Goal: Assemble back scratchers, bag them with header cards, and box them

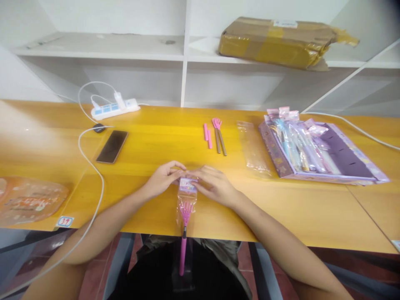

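A clear plastic bag [188,198] with a purple header label lies over the table's front edge, its lower end hanging above my lap. Inside it is a pink back scratcher [183,255], claw end toward the label. My left hand [162,179] pinches the bag's top edge with thumb and fingertips. From the other side, my right hand [216,185] grips the same top end, thumb on the label and fingers curled over it. Beyond my hands lie two pink claws on metal rods [218,124] and two loose pink handle sleeves [206,132].
Flat clear bags [253,150] lie right of the rods, beside a purple box [283,170] of several packaged back scratchers. At left are a phone [112,146], a power strip [115,110] with white cables and an orange pouch [34,200]. A taped carton [275,43] sits on the shelf.
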A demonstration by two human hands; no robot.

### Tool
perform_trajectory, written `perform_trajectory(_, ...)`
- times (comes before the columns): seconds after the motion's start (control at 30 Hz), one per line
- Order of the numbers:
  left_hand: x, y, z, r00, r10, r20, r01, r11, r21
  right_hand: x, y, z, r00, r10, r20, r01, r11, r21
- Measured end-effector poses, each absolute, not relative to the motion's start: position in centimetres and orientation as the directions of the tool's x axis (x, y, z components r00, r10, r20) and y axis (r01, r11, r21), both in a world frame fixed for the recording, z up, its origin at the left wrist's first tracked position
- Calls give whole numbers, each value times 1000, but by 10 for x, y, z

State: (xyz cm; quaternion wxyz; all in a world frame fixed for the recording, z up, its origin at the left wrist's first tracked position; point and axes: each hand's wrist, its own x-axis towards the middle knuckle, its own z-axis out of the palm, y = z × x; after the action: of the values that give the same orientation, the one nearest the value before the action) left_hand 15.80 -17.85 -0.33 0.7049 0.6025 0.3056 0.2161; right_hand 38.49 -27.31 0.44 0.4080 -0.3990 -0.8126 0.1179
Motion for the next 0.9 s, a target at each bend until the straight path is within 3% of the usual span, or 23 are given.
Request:
perform_trajectory(0.5, 157, -180, 1, 715, 679, -166, 67, 171, 983, 387, -281, 4, -345, 831, 437, 405, 552, -729)
perform_trajectory(0.67, 158, -180, 0, 715, 676, -180, 83, 173, 981, 387, -280, 5, -316, 835, 449, 388, 546, -742)
perform_trajectory(0.8, 158, -181, 2, 719, 677, -158, 64, 162, 985, 384, -276, 2, -145, 907, 395, 418, 418, -807)
perform_trajectory(0.9, 158, -181, 3, 731, 660, -170, 80, 166, 983, 381, -272, -5, -127, 956, 265, 278, 291, -916)
